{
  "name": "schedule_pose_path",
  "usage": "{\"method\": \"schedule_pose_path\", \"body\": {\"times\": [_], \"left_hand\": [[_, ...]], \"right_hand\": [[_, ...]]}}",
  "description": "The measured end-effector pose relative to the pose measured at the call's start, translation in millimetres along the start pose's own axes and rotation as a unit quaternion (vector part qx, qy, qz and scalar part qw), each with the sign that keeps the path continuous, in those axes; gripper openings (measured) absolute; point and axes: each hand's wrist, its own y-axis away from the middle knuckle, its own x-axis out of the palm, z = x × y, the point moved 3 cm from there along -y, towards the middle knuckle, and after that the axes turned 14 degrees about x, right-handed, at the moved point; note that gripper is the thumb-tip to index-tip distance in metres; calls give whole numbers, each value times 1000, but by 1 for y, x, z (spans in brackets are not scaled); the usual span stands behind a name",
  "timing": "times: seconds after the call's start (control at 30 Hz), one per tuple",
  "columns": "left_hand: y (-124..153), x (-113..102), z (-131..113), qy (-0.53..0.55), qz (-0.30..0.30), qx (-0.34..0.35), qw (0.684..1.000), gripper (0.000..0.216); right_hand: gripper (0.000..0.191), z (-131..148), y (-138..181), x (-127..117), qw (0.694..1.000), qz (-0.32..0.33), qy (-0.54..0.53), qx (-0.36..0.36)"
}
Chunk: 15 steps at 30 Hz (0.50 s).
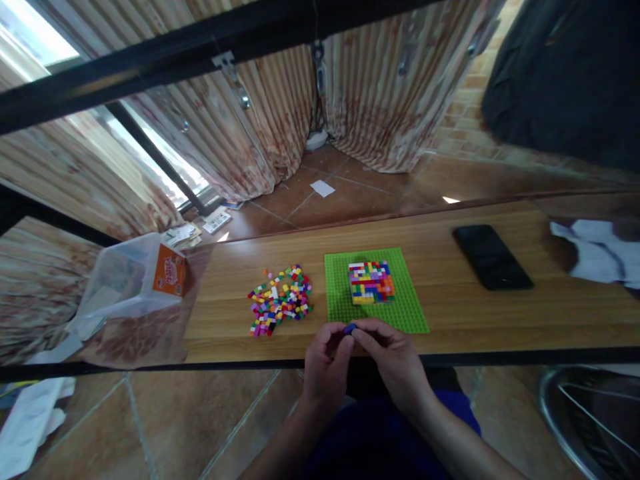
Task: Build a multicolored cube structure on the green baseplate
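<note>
A small dark blue toy brick (349, 329) is pinched between the fingertips of my left hand (327, 360) and my right hand (393, 353). Both hands are closed around it, just over the front edge of the green baseplate (340, 303). On that plate sits a block built of many-coloured bricks (371, 282), roughly square, with white, yellow, red, blue and orange pieces on top. Left of the plate lies a loose pile of small coloured bricks (283, 300). My fingers partly cover the blue brick, so its exact shape is hard to see.
A black phone (493, 257) lies on the wooden table (425, 230) at the right, with white paper (597, 247) beyond it. A clear plastic bin (130, 277) with an orange label stands off the table's left end. A dark frame bar and curtains rise behind.
</note>
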Motion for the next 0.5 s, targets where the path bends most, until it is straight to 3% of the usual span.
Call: {"method": "schedule_pose_path", "body": {"times": [0.5], "left_hand": [[-4,3,-4,-31,75,-15,997,18]], "right_hand": [[32,3,3,-10,995,71,-15,65]]}}
